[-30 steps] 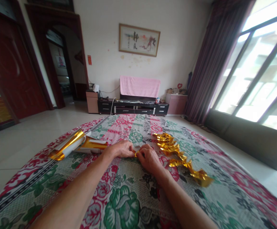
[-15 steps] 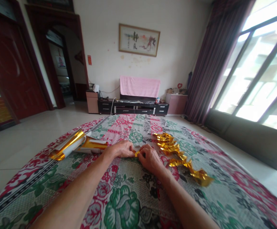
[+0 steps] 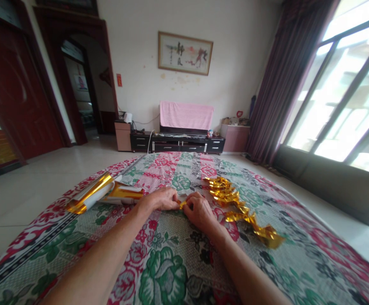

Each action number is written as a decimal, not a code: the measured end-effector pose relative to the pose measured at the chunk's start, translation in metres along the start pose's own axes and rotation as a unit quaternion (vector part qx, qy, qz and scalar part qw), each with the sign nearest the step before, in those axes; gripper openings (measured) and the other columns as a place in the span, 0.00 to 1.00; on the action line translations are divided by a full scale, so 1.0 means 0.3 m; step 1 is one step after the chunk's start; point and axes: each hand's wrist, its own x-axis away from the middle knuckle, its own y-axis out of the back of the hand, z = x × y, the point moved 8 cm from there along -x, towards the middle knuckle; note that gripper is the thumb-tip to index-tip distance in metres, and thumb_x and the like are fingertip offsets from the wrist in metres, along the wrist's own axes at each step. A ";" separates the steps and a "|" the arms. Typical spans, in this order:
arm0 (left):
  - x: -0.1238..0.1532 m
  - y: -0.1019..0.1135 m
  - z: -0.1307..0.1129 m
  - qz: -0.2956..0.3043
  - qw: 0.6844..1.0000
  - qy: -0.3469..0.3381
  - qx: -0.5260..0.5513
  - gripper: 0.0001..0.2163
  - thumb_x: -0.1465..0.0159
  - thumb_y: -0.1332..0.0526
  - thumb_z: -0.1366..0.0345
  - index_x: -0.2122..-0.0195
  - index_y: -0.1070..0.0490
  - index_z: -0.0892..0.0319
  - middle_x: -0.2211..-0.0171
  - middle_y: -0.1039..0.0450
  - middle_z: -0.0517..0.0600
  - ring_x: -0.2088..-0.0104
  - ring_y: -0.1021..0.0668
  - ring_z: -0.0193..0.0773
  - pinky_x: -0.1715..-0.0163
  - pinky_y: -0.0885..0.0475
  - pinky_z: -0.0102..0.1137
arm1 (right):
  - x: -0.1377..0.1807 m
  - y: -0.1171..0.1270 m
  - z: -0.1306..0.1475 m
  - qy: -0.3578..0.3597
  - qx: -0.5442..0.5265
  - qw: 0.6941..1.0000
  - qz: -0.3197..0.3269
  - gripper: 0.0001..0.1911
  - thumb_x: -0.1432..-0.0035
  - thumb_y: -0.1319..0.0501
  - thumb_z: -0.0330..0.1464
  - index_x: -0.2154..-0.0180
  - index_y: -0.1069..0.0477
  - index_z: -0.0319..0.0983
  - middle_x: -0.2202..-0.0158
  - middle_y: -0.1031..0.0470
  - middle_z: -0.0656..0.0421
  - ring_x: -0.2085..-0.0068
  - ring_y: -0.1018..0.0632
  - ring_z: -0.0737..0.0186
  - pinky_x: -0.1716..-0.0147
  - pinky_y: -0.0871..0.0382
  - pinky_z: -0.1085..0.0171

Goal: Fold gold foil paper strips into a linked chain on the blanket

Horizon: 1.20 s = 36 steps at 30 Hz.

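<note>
My left hand (image 3: 161, 199) and my right hand (image 3: 199, 209) meet at the middle of a floral cloth (image 3: 171, 262) spread over the surface. Both have their fingers curled and pinched on a small piece of gold foil paper (image 3: 182, 204) that shows between them. Most of that piece is hidden under the fingers. Just right of my right hand runs a row of several folded gold foil pieces (image 3: 235, 203), trailing toward the near right. Left of my left hand lies a loose stack of gold foil sheets (image 3: 103, 192), partly curled.
Beyond the cloth is a tiled floor (image 3: 44, 178), a low dark TV cabinet (image 3: 178, 144) with a pink cloth (image 3: 186, 115) over it, a framed picture (image 3: 185, 53) on the wall, dark wooden doors (image 3: 15, 84) at left and a curtained window (image 3: 346, 84) at right.
My hands stay on the foil piece; the fingers shift only slightly. Nothing else has moved.
</note>
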 end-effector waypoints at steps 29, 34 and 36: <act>-0.018 -0.020 0.019 0.013 0.999 0.030 0.028 0.15 0.56 0.40 0.57 0.71 0.25 0.59 0.79 0.30 0.45 0.78 0.30 0.31 0.83 0.43 0.22 | -0.001 -0.013 0.003 0.024 -0.025 0.999 0.019 0.05 0.49 0.42 0.26 0.74 0.29 0.37 0.71 0.30 0.58 0.63 0.31 0.64 0.63 0.39 0.67; -0.025 -0.025 0.031 0.010 0.999 0.032 0.025 0.15 0.57 0.39 0.56 0.70 0.25 0.59 0.79 0.30 0.44 0.78 0.31 0.31 0.83 0.43 0.22 | -0.004 -0.001 0.015 0.037 -0.037 0.998 0.034 0.08 0.49 0.44 0.23 0.76 0.29 0.38 0.73 0.29 0.58 0.63 0.31 0.63 0.63 0.39 0.66; -0.026 -0.025 0.032 0.009 0.999 0.026 0.023 0.15 0.56 0.40 0.57 0.70 0.25 0.59 0.79 0.29 0.44 0.78 0.31 0.30 0.83 0.43 0.22 | -0.004 0.002 0.017 0.039 -0.039 0.998 0.036 0.09 0.49 0.44 0.23 0.76 0.29 0.38 0.73 0.29 0.58 0.63 0.31 0.63 0.62 0.39 0.66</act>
